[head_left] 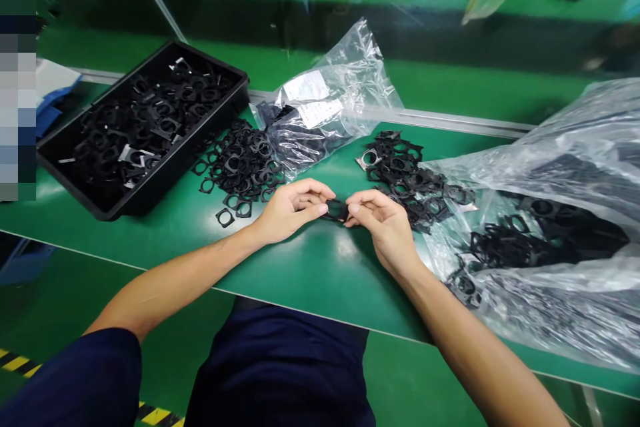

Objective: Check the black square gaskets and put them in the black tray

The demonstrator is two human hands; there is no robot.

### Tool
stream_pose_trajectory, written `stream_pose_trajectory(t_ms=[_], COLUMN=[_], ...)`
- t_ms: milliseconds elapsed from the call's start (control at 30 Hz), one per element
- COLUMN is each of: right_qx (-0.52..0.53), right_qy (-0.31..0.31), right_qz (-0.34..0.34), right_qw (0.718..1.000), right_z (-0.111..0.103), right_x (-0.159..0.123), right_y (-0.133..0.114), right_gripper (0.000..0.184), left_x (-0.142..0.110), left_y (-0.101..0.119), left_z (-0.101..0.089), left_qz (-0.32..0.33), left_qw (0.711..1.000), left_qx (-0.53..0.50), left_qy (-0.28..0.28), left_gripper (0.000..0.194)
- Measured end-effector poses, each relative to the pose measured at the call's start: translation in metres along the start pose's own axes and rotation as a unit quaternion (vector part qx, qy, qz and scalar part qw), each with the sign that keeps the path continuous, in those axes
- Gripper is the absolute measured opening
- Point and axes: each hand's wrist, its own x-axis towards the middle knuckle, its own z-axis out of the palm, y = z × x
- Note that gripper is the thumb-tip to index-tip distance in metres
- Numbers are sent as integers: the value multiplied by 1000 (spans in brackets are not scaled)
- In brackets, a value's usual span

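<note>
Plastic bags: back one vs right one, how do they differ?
The back bag is smaller than the right bag. The back bag shows two white labels; the right bag shows none. The back bag is gathered at top; the right bag lies spread open. Both are clear plastic holding black parts.

Bright, even light falls on the scene, apparently from overhead, leaving only soft, faint shadows beneath the black tray point(143, 127), the left hand point(290, 210) and the right hand point(383, 230). Pale glare blooms on the glossy green counter point(300, 280) just past the hands, and white highlights streak the clear plastic bags point(550, 133). The piled black parts point(245, 163) darken into masses with little detail. Wide-angle distortion bends the counter's front edge and the metal rail point(400, 111) toward the frame's sides. Focus looks fairly sharp throughout, apart from a coarse pixelated block point(18, 87) down the left edge
</note>
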Motion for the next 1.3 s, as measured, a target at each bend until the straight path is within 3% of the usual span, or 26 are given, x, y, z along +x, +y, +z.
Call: stream_pose_trajectory(t_ms=[333,533,667,833,933,1033,1133,1200,1300], right_qx=[-12,14,48,65,40,-6,-114,-208,-302], right_qy=[-22,-21,4,-8,-36,-58,-24,31,114], right_qz=[1,20,44,67,59,25,-66,-150,-252], right_qw=[1000,999,998,996,997,998,991,966,912], right_z=[-2,-1,-3,-5,-4,-3,-5,-9,-17], right_x=[-1,0,1,2,3,4,4,3,2], right_y=[2,0,-1,-1,3,8,8,3,-10], right_gripper=[33,31,28,29,32,30,20,15,16], left_x=[2,-1,-1,-1,0,3,9,13,16], left_y=[-2,-4,-5,-5,-6,-6,3,17,45], left_z=[-1,-1,-1,0,0,-3,-14,-30,-74], left_qz=[31,36,109,212,218,180,159,168,196], left_qw=[999,997,985,949,945,953,954,943,897], left_qx=[43,61,127,235,242,242,237,253,332], left_qy=[10,-18,-34,-17,-2,39,91,137,216], left_gripper=[13,19,17,14,13,19,23,26,26])
